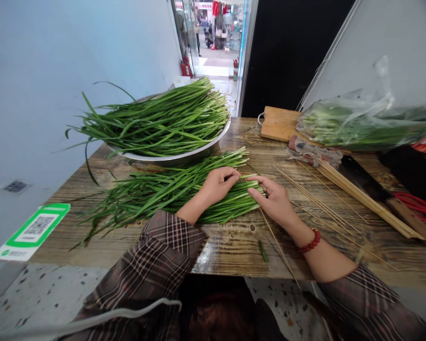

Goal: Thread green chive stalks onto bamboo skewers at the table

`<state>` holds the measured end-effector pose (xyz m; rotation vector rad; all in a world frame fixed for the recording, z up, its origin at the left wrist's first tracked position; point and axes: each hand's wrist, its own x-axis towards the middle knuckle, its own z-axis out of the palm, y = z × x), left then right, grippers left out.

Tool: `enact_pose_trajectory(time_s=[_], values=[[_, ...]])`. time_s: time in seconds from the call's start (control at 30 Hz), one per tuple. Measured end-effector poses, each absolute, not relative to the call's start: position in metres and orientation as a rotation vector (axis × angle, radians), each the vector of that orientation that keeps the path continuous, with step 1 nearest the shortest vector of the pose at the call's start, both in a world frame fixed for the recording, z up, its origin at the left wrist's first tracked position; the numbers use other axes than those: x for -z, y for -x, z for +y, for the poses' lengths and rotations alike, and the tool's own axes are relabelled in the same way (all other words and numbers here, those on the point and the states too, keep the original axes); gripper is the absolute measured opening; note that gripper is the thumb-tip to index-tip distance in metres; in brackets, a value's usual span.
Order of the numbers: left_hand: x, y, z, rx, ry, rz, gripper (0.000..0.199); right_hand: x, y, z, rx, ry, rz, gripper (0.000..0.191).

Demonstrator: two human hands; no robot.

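Observation:
A loose pile of garlic chives (156,189) lies on the wooden table, pale stem ends to the right. My left hand (218,186) rests over the pile, thumb and forefinger pinched on a chive stalk near the stem ends. Close by on the right, my right hand (275,201), with a red bead bracelet (310,241) at its wrist, curls its fingers at the cut ends, on the same thin stalk. One bamboo skewer (279,246) slants below the right hand; whether the hand touches it, I cannot tell.
Behind the pile stands a metal basin (184,158) heaped with chives. To the right lie loose skewers (315,201), a skewer bundle (369,199), a black-bladed knife (365,180), a cutting board (279,123) and a plastic bag (369,121) of greens. A QR card (31,232) sits left.

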<state>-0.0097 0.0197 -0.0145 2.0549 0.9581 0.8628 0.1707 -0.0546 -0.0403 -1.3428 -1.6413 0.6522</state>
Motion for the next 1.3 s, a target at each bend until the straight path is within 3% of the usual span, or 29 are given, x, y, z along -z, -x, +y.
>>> enact_pose_trajectory(time_s=[0.53, 0.87, 1.1, 1.3], values=[[0.018, 0.011, 0.021, -0.862, -2.081, 0.873, 0.016, 0.049, -0.169, -0.052, -0.762, 1.295, -1.484, 0.032], [0.019, 0.012, 0.021, -0.846, -2.044, 0.848, 0.015, 0.047, -0.168, -0.054, -0.777, 1.299, -1.436, 0.057], [0.016, 0.010, 0.016, -0.799, -2.048, 0.799, 0.015, 0.048, -0.167, -0.053, -0.786, 1.267, -1.499, 0.034], [0.007, 0.011, 0.013, -0.743, -2.035, 0.817, 0.017, 0.049, -0.168, -0.053, -0.700, 1.265, -1.540, 0.029]])
